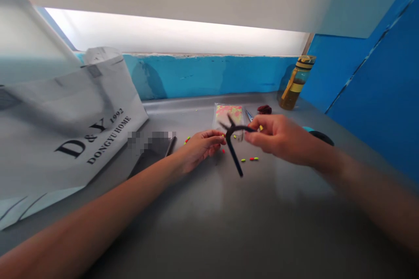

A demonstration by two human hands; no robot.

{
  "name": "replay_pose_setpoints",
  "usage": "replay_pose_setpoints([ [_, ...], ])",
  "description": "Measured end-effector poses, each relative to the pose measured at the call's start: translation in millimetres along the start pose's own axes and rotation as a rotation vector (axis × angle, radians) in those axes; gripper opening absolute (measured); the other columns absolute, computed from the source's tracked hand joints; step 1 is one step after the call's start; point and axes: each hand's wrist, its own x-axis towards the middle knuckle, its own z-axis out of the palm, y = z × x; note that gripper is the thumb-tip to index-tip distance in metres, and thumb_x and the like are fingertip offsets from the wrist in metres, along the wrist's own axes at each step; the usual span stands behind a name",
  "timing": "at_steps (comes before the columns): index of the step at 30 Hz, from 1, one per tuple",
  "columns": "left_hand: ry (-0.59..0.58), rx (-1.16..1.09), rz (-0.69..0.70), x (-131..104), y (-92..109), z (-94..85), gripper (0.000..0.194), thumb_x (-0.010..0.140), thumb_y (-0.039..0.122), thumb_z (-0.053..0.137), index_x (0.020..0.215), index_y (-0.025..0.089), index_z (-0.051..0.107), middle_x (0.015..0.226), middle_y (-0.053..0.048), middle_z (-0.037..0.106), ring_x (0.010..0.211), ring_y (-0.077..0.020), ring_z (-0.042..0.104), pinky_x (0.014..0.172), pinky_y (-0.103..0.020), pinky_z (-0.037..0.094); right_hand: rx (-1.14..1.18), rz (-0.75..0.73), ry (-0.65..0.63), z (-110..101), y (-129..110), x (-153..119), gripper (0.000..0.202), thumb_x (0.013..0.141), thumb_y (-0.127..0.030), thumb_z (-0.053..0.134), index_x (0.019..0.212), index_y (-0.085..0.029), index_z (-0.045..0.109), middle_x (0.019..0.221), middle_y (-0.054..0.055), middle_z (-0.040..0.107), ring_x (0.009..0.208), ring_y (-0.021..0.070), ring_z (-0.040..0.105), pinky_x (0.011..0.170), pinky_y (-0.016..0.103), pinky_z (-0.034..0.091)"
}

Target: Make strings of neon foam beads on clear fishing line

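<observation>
My right hand (275,137) holds a pair of dark-handled pliers (235,154) by one handle. The other handle hangs loose and the jaws are spread, pointing away from me. Just left of the pliers, my left hand (203,148) is closed in a pinch, thumb against fingertips. A speck of yellow shows at those fingertips, too small to name. Small oblong beads lie on the table around both hands: a yellow bead (243,160), a red bead (252,159) and others. Behind the pliers is a clear bag of pink and yellow beads (233,110).
A large white printed bag (98,109) stands at left, beside a dark flat object (149,157) partly blurred out. Farther back are a pointed metal tool (249,115), a dark red bundle (264,109) and an amber bottle (293,87). A black-and-teal round object (322,137) sits behind my right wrist.
</observation>
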Motion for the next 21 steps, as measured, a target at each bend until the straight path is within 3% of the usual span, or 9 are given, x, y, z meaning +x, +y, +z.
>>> replay_pose_setpoints([
  [4, -0.038, 0.042, -0.048, -1.3, 2.6, -0.4, 0.019, 0.072, 0.024, 0.08, 0.086, 0.016, 0.07, 0.082, -0.002, 0.068, 0.058, -0.0061, 0.054, 0.055, -0.019, 0.044, -0.145, -0.037, 0.235, -9.6, 8.0, 6.8, 0.035, 0.09, -0.047, 0.058, 0.068, -0.02, 0.053, 0.057, -0.001, 0.049, 0.05, 0.0113, 0.04, 0.049, 0.03, 0.023],
  [9, -0.072, 0.082, -0.049, -0.7, 2.6, -1.6, 0.021, 0.07, 0.027, 0.081, 0.084, 0.016, 0.07, 0.078, -0.003, 0.067, 0.055, -0.0061, 0.051, 0.049, -0.018, 0.038, -0.346, 0.036, 0.18, -3.5, 27.3, 21.5, 0.036, 0.089, -0.044, 0.059, 0.064, -0.019, 0.052, 0.058, 0.001, 0.053, 0.052, 0.0134, 0.044, 0.053, 0.031, 0.023],
  [12, -0.081, 0.111, -0.035, -0.1, 1.8, -1.7, 0.021, 0.071, 0.029, 0.08, 0.085, 0.017, 0.071, 0.08, -0.004, 0.068, 0.054, -0.0064, 0.049, 0.047, -0.019, 0.035, -0.391, 0.072, 0.218, 0.2, 37.1, 27.3, 0.03, 0.089, -0.046, 0.058, 0.077, -0.019, 0.061, 0.068, 0.004, 0.064, 0.06, 0.0172, 0.053, 0.056, 0.031, 0.03],
  [14, -0.077, 0.133, -0.03, -0.9, 2.1, -0.7, 0.022, 0.071, 0.029, 0.079, 0.086, 0.017, 0.071, 0.082, -0.004, 0.068, 0.053, -0.0066, 0.049, 0.046, -0.019, 0.033, -0.36, 0.031, 0.251, 2.5, 43.0, 30.3, 0.027, 0.089, -0.042, 0.058, 0.098, -0.018, 0.066, 0.09, 0.009, 0.071, 0.076, 0.0223, 0.061, 0.065, 0.031, 0.038],
  [17, -0.061, 0.149, -0.021, -3.2, 3.4, 1.7, 0.022, 0.07, 0.03, 0.079, 0.086, 0.017, 0.071, 0.08, -0.004, 0.068, 0.054, -0.0068, 0.048, 0.046, -0.019, 0.031, -0.178, -0.073, 0.076, 7.9, 50.3, 34.1, 0.036, 0.093, -0.032, 0.05, 0.125, -0.018, 0.061, 0.121, 0.011, 0.067, 0.103, 0.0252, 0.062, 0.085, 0.033, 0.044],
  [19, -0.063, 0.145, -0.015, -4.3, 4.0, 2.4, 0.023, 0.07, 0.03, 0.079, 0.085, 0.016, 0.071, 0.08, -0.004, 0.067, 0.054, -0.0071, 0.048, 0.045, -0.019, 0.031, -0.066, -0.092, -0.071, 12.2, 52.6, 35.1, 0.038, 0.095, -0.032, 0.046, 0.129, -0.018, 0.059, 0.121, 0.01, 0.067, 0.103, 0.024, 0.062, 0.088, 0.034, 0.046],
  [21, -0.073, 0.132, -0.011, -4.5, 4.1, 2.0, 0.023, 0.07, 0.03, 0.08, 0.085, 0.016, 0.071, 0.08, -0.004, 0.067, 0.055, -0.0073, 0.048, 0.046, -0.019, 0.032, -0.071, -0.087, -0.086, 15.8, 52.3, 34.3, 0.039, 0.097, -0.036, 0.046, 0.129, -0.018, 0.058, 0.118, 0.01, 0.068, 0.103, 0.0243, 0.062, 0.088, 0.034, 0.046],
])
